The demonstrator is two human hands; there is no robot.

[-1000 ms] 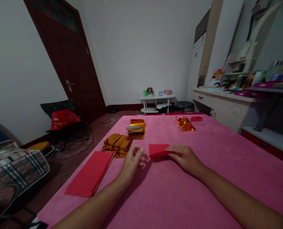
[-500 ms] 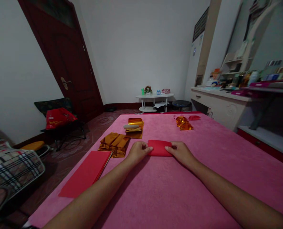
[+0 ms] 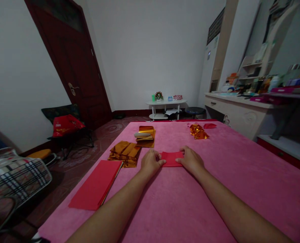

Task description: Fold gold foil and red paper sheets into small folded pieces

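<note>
A small folded red paper (image 3: 172, 158) lies flat on the pink cloth-covered table (image 3: 241, 175). My left hand (image 3: 150, 162) grips its left edge and my right hand (image 3: 190, 160) grips its right edge, fingers pinching it from both sides. To the left lie a stack of red sheets (image 3: 96, 184) and a fanned pile of gold foil sheets (image 3: 124, 152).
A second gold foil stack with a pale oblong object on top (image 3: 145, 135) sits farther back. Crumpled gold foil (image 3: 199, 131) and a red scrap (image 3: 210, 126) lie at the far right. A dark door, a chair with a red bag (image 3: 66, 125) and a white counter (image 3: 238, 111) surround the table.
My left hand moved from empty cloth onto the red paper's left edge. Both hands have closed in, and the paper between them now looks narrower.
</note>
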